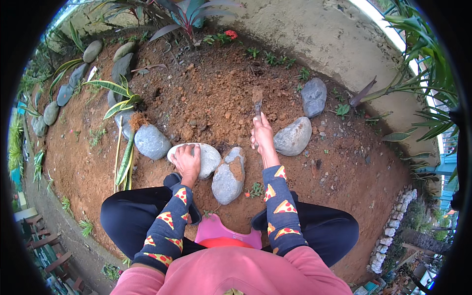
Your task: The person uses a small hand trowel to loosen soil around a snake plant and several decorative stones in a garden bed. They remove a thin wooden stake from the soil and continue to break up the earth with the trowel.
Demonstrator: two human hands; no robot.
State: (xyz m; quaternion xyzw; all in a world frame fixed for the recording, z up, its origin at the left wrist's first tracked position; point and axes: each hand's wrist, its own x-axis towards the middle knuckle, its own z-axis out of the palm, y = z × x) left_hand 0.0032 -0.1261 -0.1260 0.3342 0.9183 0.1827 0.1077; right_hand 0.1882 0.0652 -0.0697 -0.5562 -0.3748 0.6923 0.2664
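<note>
My left hand (187, 161) rests with spread fingers on a pale oval stone (209, 159) in front of me. In my right hand (262, 133) is a small hand trowel (257, 101), its blade coated with soil and pointing away from me. The blade is over loose, crumbly brown soil (217, 96) inside a curved row of stones. A long grey stone (228, 177) with a patch of dirt on it lies between my hands. To the right of my right hand sits a rounded grey stone (293, 136).
Another stone (314, 97) lies near the weathered wall (295, 37). A grey stone (152, 142) and an uprooted snake plant (126, 162) with fibrous roots are at the left. Red-leaved plants (186, 22) grow at the back. A pink plastic stool (228, 234) is beneath me.
</note>
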